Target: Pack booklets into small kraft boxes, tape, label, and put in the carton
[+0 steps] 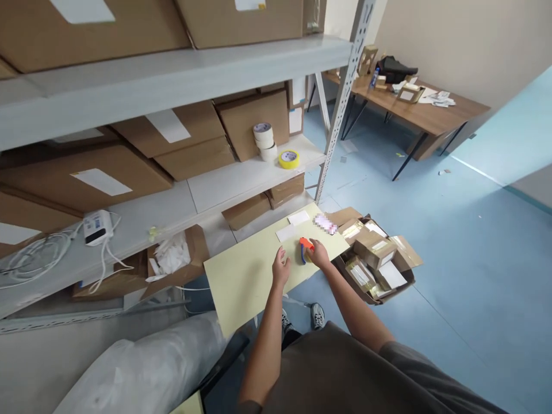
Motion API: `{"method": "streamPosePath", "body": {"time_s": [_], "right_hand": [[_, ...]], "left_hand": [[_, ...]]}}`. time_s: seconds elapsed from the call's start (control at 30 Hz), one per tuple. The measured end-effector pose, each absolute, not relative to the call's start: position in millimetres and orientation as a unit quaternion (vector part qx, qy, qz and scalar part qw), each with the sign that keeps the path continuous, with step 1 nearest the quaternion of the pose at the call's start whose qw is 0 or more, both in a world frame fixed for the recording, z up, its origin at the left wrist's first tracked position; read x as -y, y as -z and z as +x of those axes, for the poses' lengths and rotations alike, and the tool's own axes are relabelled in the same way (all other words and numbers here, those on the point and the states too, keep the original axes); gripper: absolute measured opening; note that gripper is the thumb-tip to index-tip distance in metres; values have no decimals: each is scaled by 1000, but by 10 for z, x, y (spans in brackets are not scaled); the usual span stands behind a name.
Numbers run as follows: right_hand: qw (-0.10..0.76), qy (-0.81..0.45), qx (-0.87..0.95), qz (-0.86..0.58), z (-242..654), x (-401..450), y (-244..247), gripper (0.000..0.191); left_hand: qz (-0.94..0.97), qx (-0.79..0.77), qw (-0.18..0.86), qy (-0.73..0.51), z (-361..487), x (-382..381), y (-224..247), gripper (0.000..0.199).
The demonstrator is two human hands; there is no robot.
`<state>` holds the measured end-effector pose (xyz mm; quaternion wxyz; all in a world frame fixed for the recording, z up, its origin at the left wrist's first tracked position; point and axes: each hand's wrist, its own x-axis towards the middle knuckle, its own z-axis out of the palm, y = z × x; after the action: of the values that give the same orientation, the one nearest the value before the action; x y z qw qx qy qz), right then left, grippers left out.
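Fingers (312,251) of the right hand (319,255) grip an orange-and-blue dispenser (306,243); the left hand (281,269) hovers, loosely spread.

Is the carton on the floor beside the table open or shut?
Open: the carton's top is uncovered, a flap is folded outward, and small boxes show piled inside.

tool (306,243) is orng + blu | tabletop (241,279) pale yel | tape roll (288,165) yel | floor (461,253) lt blu | boxes (254,126) brn, labels (168,126) wht | shirt (328,374) dk gry
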<state>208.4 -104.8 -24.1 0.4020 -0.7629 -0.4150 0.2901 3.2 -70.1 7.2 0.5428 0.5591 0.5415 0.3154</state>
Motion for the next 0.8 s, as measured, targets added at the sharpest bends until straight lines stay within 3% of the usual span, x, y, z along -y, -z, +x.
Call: {"method": "streamPosePath", "body": {"time_s": [0.17, 0.43, 0.6, 0.8], "right_hand": [[309, -350, 385, -796, 2170, 997, 683, 18], [190, -401, 326, -835, 1966, 830, 1207, 47], [31, -358, 413, -837, 2056, 860, 1190, 49], [-44, -360, 465, -808, 2292, 955, 969, 44]], "left_hand": [[534, -581, 534, -302, 236, 1121, 219, 63], [510, -636, 509, -277, -42, 1811, 711, 59], [515, -638, 498, -282, -56, 1865, 820, 54], [529, -602, 524, -290, 155, 1629, 701, 51]]}}
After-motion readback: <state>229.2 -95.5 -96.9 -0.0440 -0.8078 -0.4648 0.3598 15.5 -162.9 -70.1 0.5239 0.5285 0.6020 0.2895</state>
